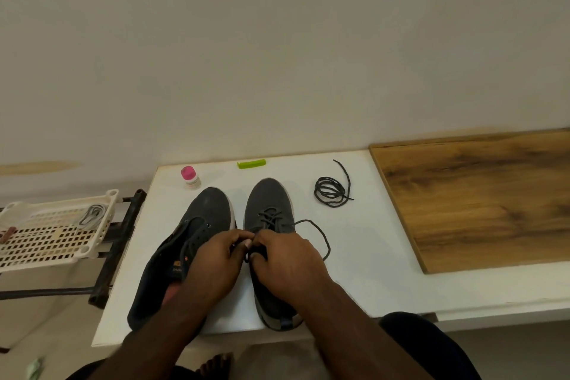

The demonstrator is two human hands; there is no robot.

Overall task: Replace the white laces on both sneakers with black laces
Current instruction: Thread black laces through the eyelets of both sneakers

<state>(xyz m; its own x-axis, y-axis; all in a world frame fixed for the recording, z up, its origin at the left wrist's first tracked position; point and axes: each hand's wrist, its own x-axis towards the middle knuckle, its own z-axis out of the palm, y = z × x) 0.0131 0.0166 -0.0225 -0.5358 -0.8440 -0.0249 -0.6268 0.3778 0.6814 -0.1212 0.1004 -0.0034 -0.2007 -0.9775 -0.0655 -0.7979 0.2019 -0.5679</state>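
White laces (pixel 91 215) in basket (pixel 37 251)

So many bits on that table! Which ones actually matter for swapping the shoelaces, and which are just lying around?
Part of the job:
- right sneaker, black lace threaded in, both hands pinching it: left hand, right hand
- left sneaker, eyelets unlaced
- coiled black lace
- pale laces in the basket

Just lying about:
- pink-capped bottle
- green comb
- wooden board

matt knit sneakers (pixel 268 203), wood-grain board (pixel 481 194)
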